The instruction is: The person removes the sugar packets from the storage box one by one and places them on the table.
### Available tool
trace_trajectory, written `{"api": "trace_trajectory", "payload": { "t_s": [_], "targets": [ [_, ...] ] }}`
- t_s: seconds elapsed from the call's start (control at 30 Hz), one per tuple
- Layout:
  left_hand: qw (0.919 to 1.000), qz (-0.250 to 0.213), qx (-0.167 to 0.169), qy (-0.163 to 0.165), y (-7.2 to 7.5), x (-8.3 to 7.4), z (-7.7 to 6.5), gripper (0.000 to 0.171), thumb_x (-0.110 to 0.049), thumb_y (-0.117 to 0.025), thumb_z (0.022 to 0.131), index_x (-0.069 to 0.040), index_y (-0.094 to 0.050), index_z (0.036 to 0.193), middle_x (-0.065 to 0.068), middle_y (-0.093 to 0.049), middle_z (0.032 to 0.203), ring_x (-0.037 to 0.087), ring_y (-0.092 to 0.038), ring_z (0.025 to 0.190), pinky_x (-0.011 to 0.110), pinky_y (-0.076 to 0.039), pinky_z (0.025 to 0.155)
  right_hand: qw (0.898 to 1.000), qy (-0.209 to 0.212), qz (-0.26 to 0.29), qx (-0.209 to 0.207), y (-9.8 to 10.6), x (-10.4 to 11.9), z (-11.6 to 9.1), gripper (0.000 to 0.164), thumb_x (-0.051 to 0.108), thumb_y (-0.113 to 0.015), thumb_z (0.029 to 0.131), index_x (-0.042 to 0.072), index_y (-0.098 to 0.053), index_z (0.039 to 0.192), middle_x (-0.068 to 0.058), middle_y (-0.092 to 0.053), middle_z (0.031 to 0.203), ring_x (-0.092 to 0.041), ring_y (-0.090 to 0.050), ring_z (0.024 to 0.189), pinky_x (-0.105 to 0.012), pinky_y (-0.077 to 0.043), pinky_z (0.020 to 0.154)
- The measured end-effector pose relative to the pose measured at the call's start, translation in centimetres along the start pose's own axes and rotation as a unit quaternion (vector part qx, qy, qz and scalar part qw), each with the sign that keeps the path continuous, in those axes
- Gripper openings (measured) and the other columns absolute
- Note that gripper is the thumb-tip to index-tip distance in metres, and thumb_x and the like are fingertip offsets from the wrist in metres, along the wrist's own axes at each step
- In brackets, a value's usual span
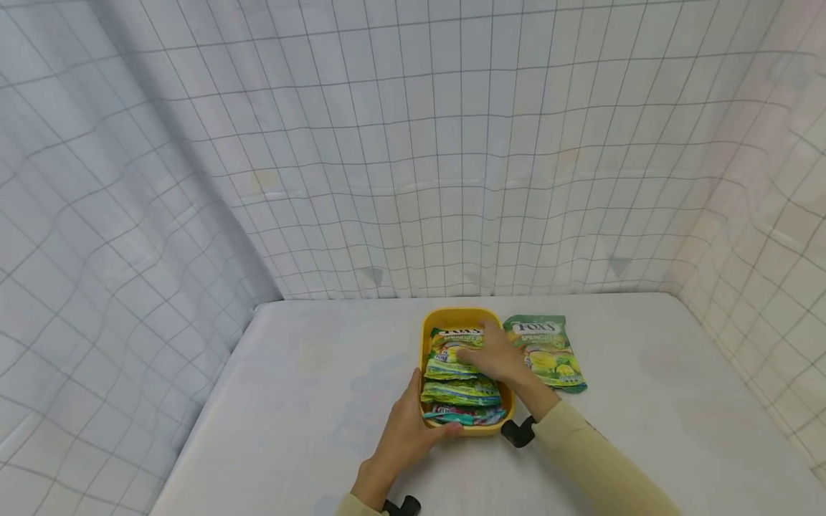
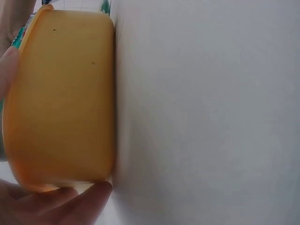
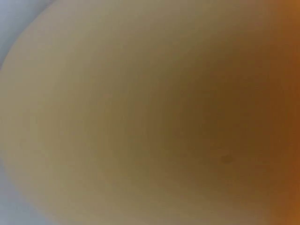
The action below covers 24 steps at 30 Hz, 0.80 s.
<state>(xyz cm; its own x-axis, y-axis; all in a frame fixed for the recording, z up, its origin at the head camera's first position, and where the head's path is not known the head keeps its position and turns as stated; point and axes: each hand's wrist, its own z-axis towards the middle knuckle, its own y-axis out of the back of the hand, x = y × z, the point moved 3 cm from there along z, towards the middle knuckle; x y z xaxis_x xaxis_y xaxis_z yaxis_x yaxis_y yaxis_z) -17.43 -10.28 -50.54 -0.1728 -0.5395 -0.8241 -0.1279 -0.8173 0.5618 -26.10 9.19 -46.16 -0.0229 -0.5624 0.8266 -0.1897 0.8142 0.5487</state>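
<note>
A yellow plastic tub (image 1: 459,315) stands on the table with several candy bags inside. My left hand (image 1: 406,428) grips its near left corner, thumb over the front rim and fingers along the side. In the left wrist view the tub's wall (image 2: 65,98) rises between thumb and fingers. Reaching in from the right, my right hand (image 1: 497,352) holds the right side of a green Fox's candy bag (image 1: 445,358), its thumb across the front. Behind my left thumb lie another green bag (image 1: 458,392) and a teal and red bag (image 1: 461,415). The tub's blurred wall (image 3: 140,112) fills the right wrist view.
One more green Fox's bag (image 1: 548,355) lies flat on the white table (image 1: 310,401), just right of the tub and beside my right forearm. White grid-patterned sheets (image 1: 439,158) enclose the table at the back and both sides.
</note>
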Motion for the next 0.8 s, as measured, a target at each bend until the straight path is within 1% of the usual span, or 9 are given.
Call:
{"api": "trace_trajectory", "payload": {
  "t_s": [0.17, 0.33, 0.47, 0.57, 0.6, 0.67, 0.7, 0.73, 0.8],
  "targets": [
    [1.0, 0.004, -0.001, -0.007, 0.01, -0.05, 0.0, 0.129, -0.06, -0.084, 0.074, 0.001, -0.012, 0.162, 0.021, -0.031, 0.161, 0.036, -0.038, 0.144, 0.053, -0.037, 0.113, 1.0, 0.0, -0.009, -0.006, -0.19, 0.04, 0.0, 0.092, 0.031, -0.075, 0.092, -0.005, -0.022, 0.158, -0.033, -0.035, 0.155, -0.051, -0.037, 0.139, -0.068, -0.038, 0.105],
    [1.0, 0.007, -0.002, -0.005, -0.03, -0.04, -0.02, 0.129, -0.06, -0.084, 0.073, 0.002, -0.013, 0.162, 0.021, -0.031, 0.161, 0.037, -0.038, 0.144, 0.053, -0.037, 0.113, 0.999, -0.005, -0.03, -0.011, -0.51, -0.1, -0.01, 0.092, 0.03, -0.075, 0.092, -0.005, -0.021, 0.158, -0.035, -0.043, 0.148, -0.051, -0.048, 0.13, -0.064, -0.044, 0.101],
    [0.9999, 0.011, -0.003, -0.001, -0.05, 0.0, -0.1, 0.129, -0.06, -0.084, 0.073, 0.003, -0.013, 0.161, 0.023, -0.031, 0.161, 0.038, -0.037, 0.144, 0.054, -0.037, 0.113, 0.999, -0.016, -0.045, -0.011, -0.66, -0.11, -0.15, 0.094, 0.031, -0.076, 0.092, -0.005, -0.019, 0.157, -0.035, -0.054, 0.135, -0.048, -0.06, 0.114, -0.061, -0.05, 0.094],
    [0.9999, 0.01, -0.005, -0.007, -0.04, -0.06, -0.16, 0.129, -0.059, -0.084, 0.074, 0.004, -0.014, 0.161, 0.024, -0.032, 0.16, 0.039, -0.038, 0.143, 0.055, -0.037, 0.112, 0.999, -0.024, -0.044, 0.002, -0.77, -0.13, -0.2, 0.098, 0.032, -0.075, 0.091, -0.006, -0.014, 0.158, -0.033, -0.064, 0.115, -0.044, -0.067, 0.092, -0.056, -0.054, 0.083],
    [0.9999, 0.009, -0.006, -0.01, -0.03, -0.08, -0.16, 0.129, -0.059, -0.084, 0.074, 0.004, -0.014, 0.161, 0.023, -0.032, 0.16, 0.038, -0.039, 0.143, 0.055, -0.038, 0.112, 0.999, -0.026, -0.043, 0.007, -0.8, -0.13, -0.19, 0.099, 0.033, -0.075, 0.092, -0.006, -0.012, 0.158, -0.032, -0.065, 0.113, -0.042, -0.067, 0.088, -0.055, -0.055, 0.08],
    [0.9998, 0.004, -0.006, -0.016, 0.0, -0.16, -0.19, 0.128, -0.058, -0.085, 0.074, 0.003, -0.013, 0.161, 0.022, -0.033, 0.16, 0.036, -0.04, 0.142, 0.054, -0.038, 0.112, 0.999, -0.031, -0.039, 0.02, -0.89, -0.21, -0.13, 0.103, 0.034, -0.074, 0.092, -0.007, -0.007, 0.159, -0.033, -0.065, 0.113, -0.04, -0.067, 0.085, -0.053, -0.055, 0.079],
    [0.9998, 0.002, -0.007, -0.019, 0.01, -0.17, -0.17, 0.128, -0.058, -0.085, 0.074, 0.002, -0.013, 0.161, 0.021, -0.034, 0.16, 0.035, -0.041, 0.142, 0.053, -0.039, 0.112, 0.998, -0.033, -0.035, 0.027, -0.92, -0.24, -0.1, 0.104, 0.035, -0.074, 0.093, -0.007, -0.005, 0.159, -0.034, -0.064, 0.115, -0.04, -0.067, 0.086, -0.054, -0.055, 0.079],
    [0.9998, 0.001, -0.006, -0.02, 0.02, -0.17, -0.15, 0.128, -0.058, -0.085, 0.074, 0.001, -0.013, 0.162, 0.02, -0.034, 0.16, 0.034, -0.041, 0.142, 0.052, -0.039, 0.112, 0.998, -0.035, -0.032, 0.033, -0.93, -0.29, -0.07, 0.106, 0.035, -0.073, 0.094, -0.008, -0.002, 0.159, -0.035, -0.063, 0.119, -0.042, -0.067, 0.089, -0.055, -0.054, 0.081],
    [0.9998, 0.0, -0.006, -0.021, 0.02, -0.17, -0.13, 0.128, -0.058, -0.084, 0.074, -0.001, -0.012, 0.162, 0.019, -0.034, 0.16, 0.033, -0.04, 0.142, 0.052, -0.039, 0.112, 0.998, -0.036, -0.026, 0.038, -0.98, -0.37, 0.01, 0.107, 0.036, -0.073, 0.094, -0.008, -0.001, 0.159, -0.038, -0.054, 0.134, -0.044, -0.065, 0.102, -0.058, -0.053, 0.089]
  ]
}}
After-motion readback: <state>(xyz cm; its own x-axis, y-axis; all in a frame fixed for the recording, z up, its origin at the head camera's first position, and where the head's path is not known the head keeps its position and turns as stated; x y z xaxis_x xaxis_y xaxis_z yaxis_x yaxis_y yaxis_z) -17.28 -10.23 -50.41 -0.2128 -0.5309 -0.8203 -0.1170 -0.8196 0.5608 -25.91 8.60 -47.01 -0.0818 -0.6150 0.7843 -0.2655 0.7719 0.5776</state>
